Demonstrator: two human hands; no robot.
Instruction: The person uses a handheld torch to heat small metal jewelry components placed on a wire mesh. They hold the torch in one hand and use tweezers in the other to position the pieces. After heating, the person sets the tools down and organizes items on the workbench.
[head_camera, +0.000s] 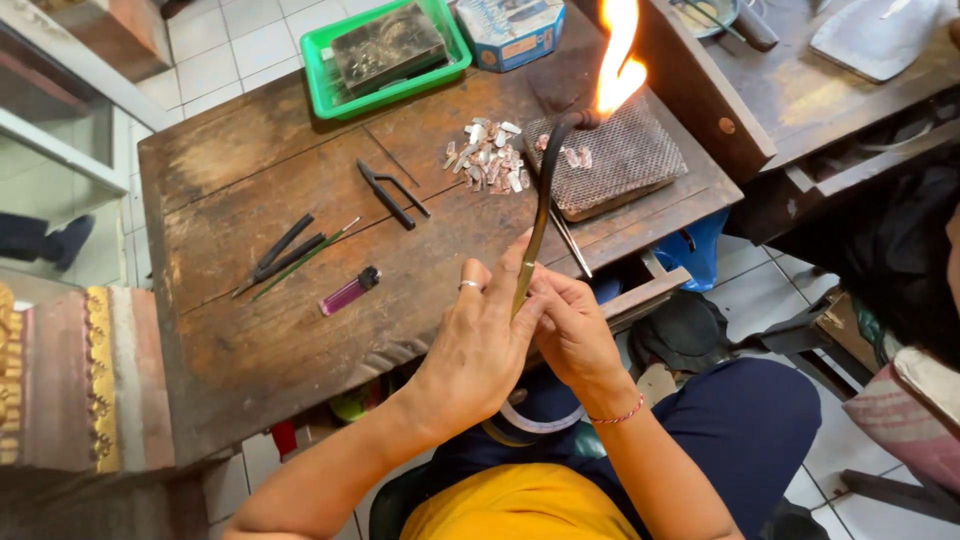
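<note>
I see the fingers (527, 310) of both hands pinched around the lower end of a thin curved torch pipe (540, 205): the left hand (480, 345), with a ring on it, grips it from one side, and the right hand (572, 335), with a red thread bracelet at the wrist, closes on it from the other. The pipe rises away from me over the wooden counter (260, 330) to a flame (617, 65) burning above a dark mesh block (625, 160), on which a few small pale pieces lie. Just beside the block sits a heap of metal bits (485, 157). Further out on the counter lie black tweezers (390, 195), dark rods (285, 255) and a pink lighter (350, 291). At the far edge, a green tray (325, 75) holds a dark flat block (388, 45).
</note>
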